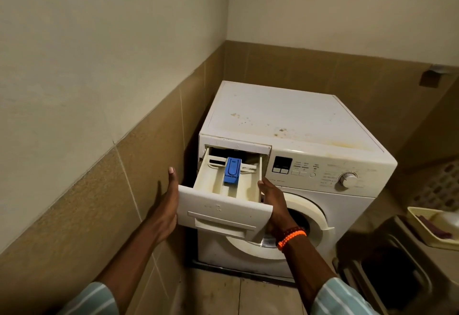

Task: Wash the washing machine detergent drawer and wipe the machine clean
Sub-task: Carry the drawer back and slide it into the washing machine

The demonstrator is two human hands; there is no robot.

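The detergent drawer (224, 191) hung half out of the washing machine (285, 116), upper left; to free it, our left hand (167, 209) pressed flat on one side, right hand (274, 205) gripped the other, fingers probably underneath.

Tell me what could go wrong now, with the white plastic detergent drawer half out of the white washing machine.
1. The white plastic detergent drawer has its rear still in the slot; a skewed pull may jam it.
2. The blue rectangular cap inside it could drop out if the drawer tips when freed.
3. The left hand sits close to the brown tiled wall and might scrape it.
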